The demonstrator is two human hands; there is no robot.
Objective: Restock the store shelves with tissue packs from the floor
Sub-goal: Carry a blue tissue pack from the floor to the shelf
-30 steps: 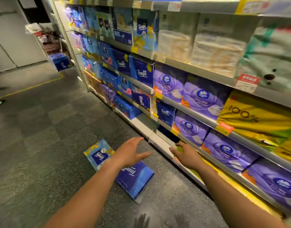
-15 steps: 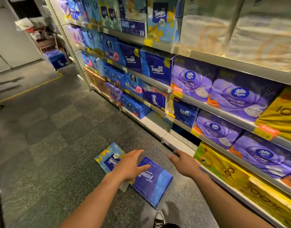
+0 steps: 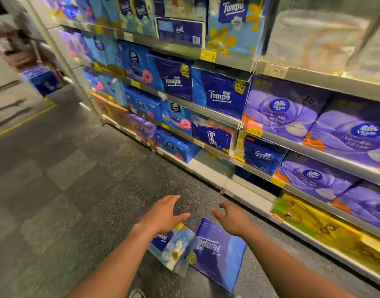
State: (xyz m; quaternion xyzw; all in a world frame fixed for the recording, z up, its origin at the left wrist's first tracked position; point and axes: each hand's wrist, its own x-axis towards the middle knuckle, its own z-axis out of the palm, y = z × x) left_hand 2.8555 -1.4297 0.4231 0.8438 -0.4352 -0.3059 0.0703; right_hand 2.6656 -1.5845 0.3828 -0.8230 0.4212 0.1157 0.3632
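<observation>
On the grey speckled floor [image 3: 81,203], just in front of the shelf unit's lowest ledge, lie 2 tissue packs side by side and touching. Dark blue Tempo pack [image 3: 217,252]: flat, logo upside down from this view, on the shelf side of its neighbour. Light blue pack with a white daisy print [image 3: 174,248]: tilted, its long edge against the dark blue pack, its upper corner hidden behind the left wrist.

Left hand [image 3: 163,214]: above the light blue pack, palm turned toward the dark blue pack, fingers [image 3: 169,198] spread and slightly curled, holding nothing. Right hand [image 3: 232,218]: above the top edge of the dark blue pack, fingers spread, thumb apart from the rest, holding nothing. Contact between either hand and a pack: cannot tell; both look raised clear. Both forearms are bare and reach forward from the bottom of the frame.

Beyond the dark blue pack, the bottom white shelf [image 3: 208,168] has a bare stretch. Tiers above it carry blue Tempo packs [image 3: 221,95], purple Vinda packs [image 3: 281,110] and, furthest along from the floor packs, yellow packs [image 3: 326,229]. Edges of the view are motion-blurred.
</observation>
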